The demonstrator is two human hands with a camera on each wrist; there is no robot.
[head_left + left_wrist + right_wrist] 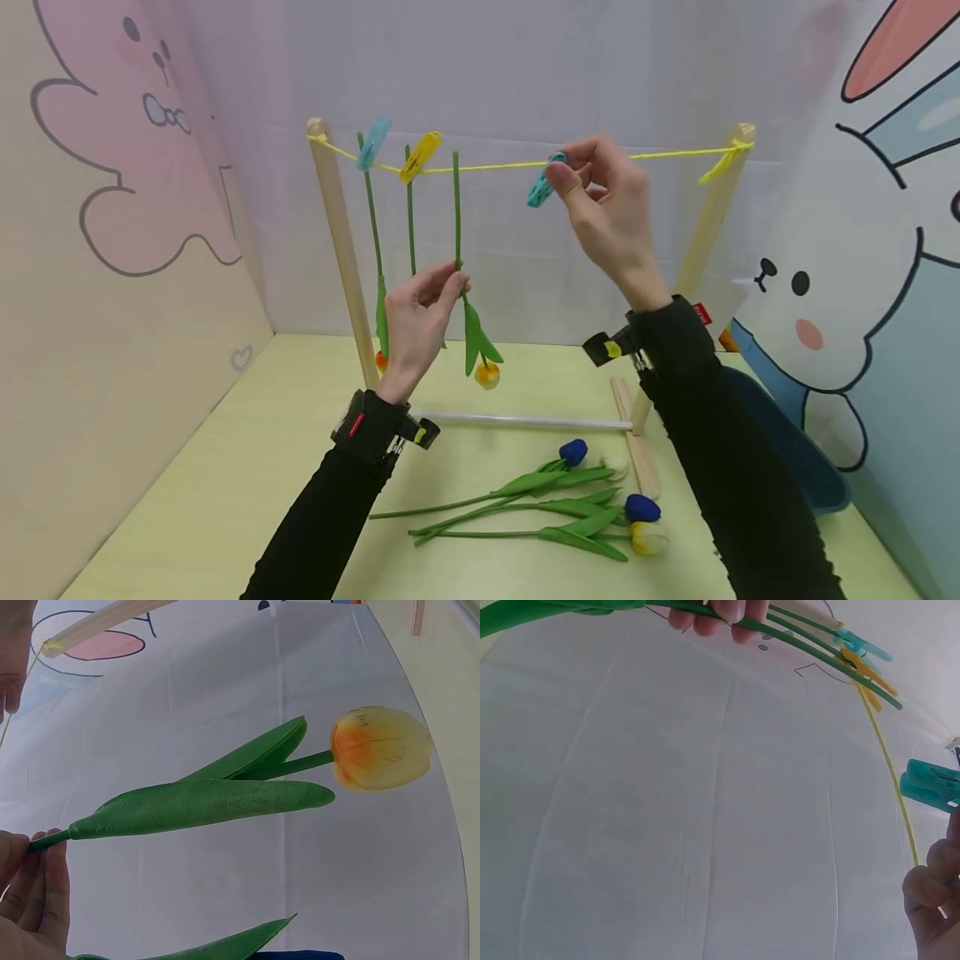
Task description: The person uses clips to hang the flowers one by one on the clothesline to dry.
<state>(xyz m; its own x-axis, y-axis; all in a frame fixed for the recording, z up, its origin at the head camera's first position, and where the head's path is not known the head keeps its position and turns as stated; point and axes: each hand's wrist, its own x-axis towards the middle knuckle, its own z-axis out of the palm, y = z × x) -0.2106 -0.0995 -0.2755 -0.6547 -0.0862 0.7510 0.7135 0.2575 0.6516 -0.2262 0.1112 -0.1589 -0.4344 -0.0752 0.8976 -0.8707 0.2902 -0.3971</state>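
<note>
My left hand (416, 321) pinches the green stem of an artificial tulip (382, 748) with a yellow-orange bloom. That tulip hangs head down, its stem end reaching just above the yellow string (495, 167). Between thumb and fingers of my right hand (611, 204) is a teal clothespin (542, 192), close to the string and to the right of the tulip. Farther left, a light blue clothespin (374, 143) and a yellow clothespin (421, 157) grip the stems of two other upside-down tulips on the string. My left hand partly hides those two.
Wooden posts (335, 242) (705, 217) carry the string, with a pale crossbar (525, 422) low between them. Several tulips (555, 507) with blue, white and yellow blooms lie on the table (217, 500). A dark blue basin (825, 483) stands at the right, partly behind my right arm.
</note>
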